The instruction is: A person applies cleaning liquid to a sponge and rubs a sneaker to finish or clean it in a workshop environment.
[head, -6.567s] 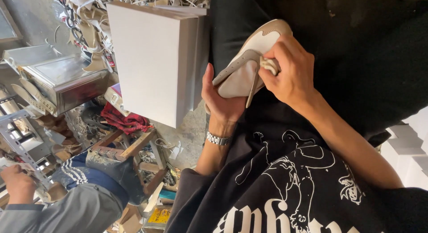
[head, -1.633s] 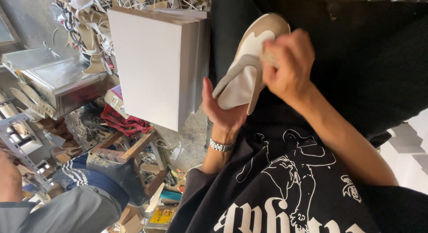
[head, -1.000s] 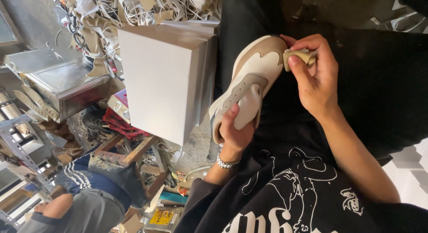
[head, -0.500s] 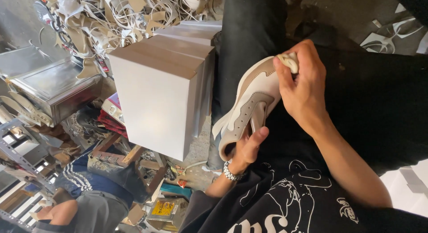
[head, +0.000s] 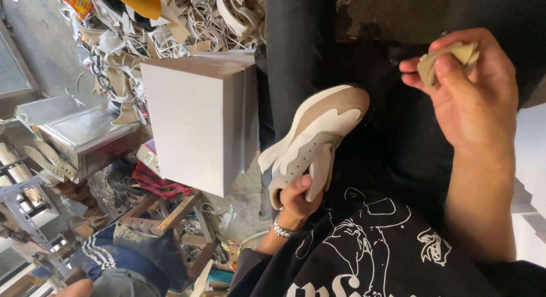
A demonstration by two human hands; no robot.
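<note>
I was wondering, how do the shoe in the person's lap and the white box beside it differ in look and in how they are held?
The shoe is curved and two-toned, white with tan panels; the white box is flat-sided and plain white. The shoe is gripped at its opening by the left hand, while no hand touches the box. The right hand, away from both, pinches a small tan folded scrap. Both things share white surfaces.
</note>
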